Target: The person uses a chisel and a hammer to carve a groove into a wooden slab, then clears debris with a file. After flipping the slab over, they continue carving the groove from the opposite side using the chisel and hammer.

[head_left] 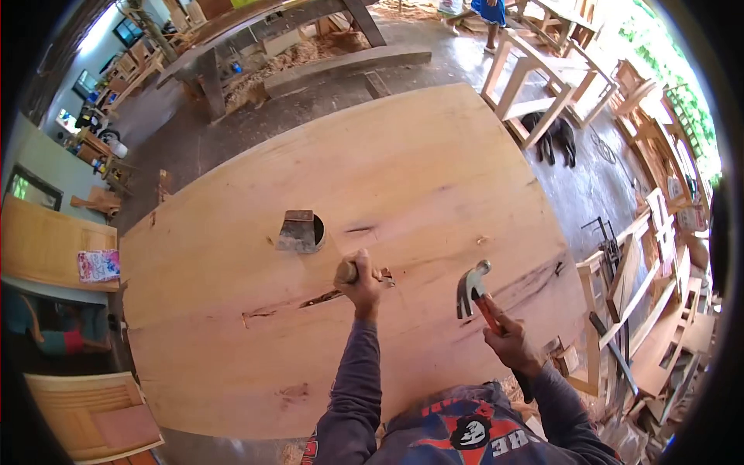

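Observation:
My left hand (361, 284) is wrapped round the wooden handle of a tool (348, 271), likely a chisel, whose lower end meets the wood beside a long dark crack (322, 299). Raised at the right, my right hand (509, 338) grips a claw hammer (477, 293) by its reddish handle. Both hands are over a large pale wooden panel (403, 170). Up and left of my left hand, a round can (311, 232) and a flat scraper-like piece (297, 231) rest on the panel.
Wooden frames (535, 81) stand at the upper right, with a dark animal (552, 139) lying beneath. A workbench (209, 74) with shavings is beyond the panel. Timber pieces (659, 349) are piled at the right. Another person (491, 15) stands at the top.

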A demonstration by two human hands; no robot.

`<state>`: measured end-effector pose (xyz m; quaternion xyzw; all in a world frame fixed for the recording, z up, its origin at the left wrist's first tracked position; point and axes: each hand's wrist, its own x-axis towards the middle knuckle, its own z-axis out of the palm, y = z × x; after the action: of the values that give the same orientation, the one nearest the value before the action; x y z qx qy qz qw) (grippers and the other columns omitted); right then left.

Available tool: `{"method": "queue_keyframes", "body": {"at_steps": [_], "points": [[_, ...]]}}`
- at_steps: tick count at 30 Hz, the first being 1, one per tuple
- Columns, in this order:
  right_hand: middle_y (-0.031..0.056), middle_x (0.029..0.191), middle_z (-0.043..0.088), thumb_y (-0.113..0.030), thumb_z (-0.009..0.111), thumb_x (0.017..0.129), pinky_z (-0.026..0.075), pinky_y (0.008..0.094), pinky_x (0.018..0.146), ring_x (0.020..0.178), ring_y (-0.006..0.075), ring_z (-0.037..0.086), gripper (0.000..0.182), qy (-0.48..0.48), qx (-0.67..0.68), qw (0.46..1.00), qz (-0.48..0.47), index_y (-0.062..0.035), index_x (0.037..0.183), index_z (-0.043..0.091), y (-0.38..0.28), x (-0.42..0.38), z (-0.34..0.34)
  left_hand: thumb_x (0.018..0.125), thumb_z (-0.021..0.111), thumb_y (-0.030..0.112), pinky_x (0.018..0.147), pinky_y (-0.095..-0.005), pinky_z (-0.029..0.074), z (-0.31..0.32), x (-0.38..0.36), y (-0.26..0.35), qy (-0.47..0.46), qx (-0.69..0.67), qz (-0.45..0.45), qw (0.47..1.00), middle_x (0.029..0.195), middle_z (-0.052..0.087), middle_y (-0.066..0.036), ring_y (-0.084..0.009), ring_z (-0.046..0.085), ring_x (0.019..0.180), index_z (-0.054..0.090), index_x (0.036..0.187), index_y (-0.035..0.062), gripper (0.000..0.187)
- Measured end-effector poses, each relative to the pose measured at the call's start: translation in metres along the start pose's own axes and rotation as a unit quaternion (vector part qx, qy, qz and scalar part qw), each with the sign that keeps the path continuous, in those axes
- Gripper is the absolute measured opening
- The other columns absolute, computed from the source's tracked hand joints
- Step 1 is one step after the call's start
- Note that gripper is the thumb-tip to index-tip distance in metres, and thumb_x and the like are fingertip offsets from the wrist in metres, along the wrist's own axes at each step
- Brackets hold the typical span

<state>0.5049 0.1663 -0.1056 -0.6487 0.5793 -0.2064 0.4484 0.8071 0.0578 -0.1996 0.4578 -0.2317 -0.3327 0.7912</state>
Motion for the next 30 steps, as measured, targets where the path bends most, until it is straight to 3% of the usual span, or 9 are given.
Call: {"method": "queue_keyframes", "body": {"at_steps": [5, 8, 11, 14, 17, 23, 30], "points": [[0.0148, 0.114, 0.075, -0.008, 0.067, 0.087, 0.051, 0.0265, 0.066, 0.069, 0.0062, 0.059, 0.070, 0.025, -0.037, 0.999, 0.028, -0.0080, 0.153, 0.046, 0.000, -0.017, -0.016, 0.099, 0.063, 0.003, 0.045, -0.0270, 0.044, -0.001, -0.014, -0.009, -0.073, 0.036, 0.055, 0.995, 0.059, 0.054, -0.002, -0.0081, 0.050, 0.048, 0.057, 0.079, 0.0020, 0.021], [0.0215, 0.099, 0.073, -0.005, 0.065, 0.086, 0.054, 0.0314, 0.066, 0.068, 0.0192, 0.070, 0.067, 0.023, -0.051, 0.996, 0.073, -0.0107, 0.151, 0.049, -0.005, -0.019, -0.018, 0.099, 0.064, 0.004, 0.046, -0.0274, 0.043, -0.005, -0.015, -0.007, -0.086, 0.051, 0.067, 0.993, 0.061, 0.054, -0.002, -0.0084, 0.048, 0.049, 0.058, 0.080, 0.0012, 0.020], [0.0230, 0.087, 0.071, -0.005, 0.065, 0.086, 0.054, 0.0331, 0.065, 0.064, 0.0249, 0.070, 0.066, 0.071, -0.013, 0.997, -0.001, -0.0122, 0.150, 0.050, 0.001, -0.015, -0.011, 0.098, 0.064, 0.003, 0.045, -0.0274, 0.044, -0.008, -0.016, -0.009, -0.087, 0.052, 0.080, 0.992, 0.061, 0.056, -0.003, -0.0084, 0.050, 0.049, 0.057, 0.080, 0.0004, 0.019], [0.0231, 0.080, 0.069, -0.006, 0.065, 0.087, 0.054, 0.0345, 0.065, 0.064, 0.0259, 0.070, 0.066, 0.055, -0.018, 0.998, 0.010, -0.0148, 0.150, 0.051, 0.001, -0.011, -0.011, 0.099, 0.063, 0.005, 0.047, -0.0283, 0.042, -0.011, -0.017, -0.010, -0.083, 0.038, 0.071, 0.993, 0.061, 0.053, -0.002, -0.0086, 0.046, 0.049, 0.058, 0.086, 0.0010, 0.015], [0.0236, 0.080, 0.068, -0.007, 0.065, 0.087, 0.055, 0.0352, 0.065, 0.065, 0.0263, 0.070, 0.066, 0.007, -0.051, 0.997, 0.063, -0.0173, 0.151, 0.051, -0.015, -0.007, -0.016, 0.100, 0.063, 0.004, 0.047, -0.0288, 0.042, -0.011, -0.019, -0.008, -0.084, 0.029, 0.066, 0.994, 0.061, 0.053, -0.002, -0.0090, 0.046, 0.049, 0.058, 0.087, 0.0011, 0.014], [0.0248, 0.081, 0.068, -0.008, 0.065, 0.087, 0.055, 0.0350, 0.066, 0.065, 0.0263, 0.070, 0.068, 0.013, -0.021, 1.000, -0.003, -0.0196, 0.152, 0.049, -0.004, 0.001, -0.009, 0.099, 0.062, 0.002, 0.046, -0.0274, 0.045, -0.009, -0.021, -0.011, -0.086, 0.014, 0.075, 0.993, 0.065, 0.059, -0.005, -0.0089, 0.051, 0.050, 0.057, 0.082, -0.0014, 0.017], [0.0243, 0.079, 0.067, -0.007, 0.066, 0.086, 0.054, 0.0336, 0.065, 0.064, 0.0267, 0.069, 0.069, 0.000, -0.037, 0.999, 0.031, -0.0195, 0.152, 0.049, -0.012, 0.000, -0.016, 0.099, 0.061, 0.000, 0.047, -0.0265, 0.046, -0.007, -0.020, -0.013, -0.101, 0.049, 0.106, 0.988, 0.063, 0.059, -0.005, -0.0079, 0.051, 0.050, 0.057, 0.080, -0.0009, 0.019]]}}
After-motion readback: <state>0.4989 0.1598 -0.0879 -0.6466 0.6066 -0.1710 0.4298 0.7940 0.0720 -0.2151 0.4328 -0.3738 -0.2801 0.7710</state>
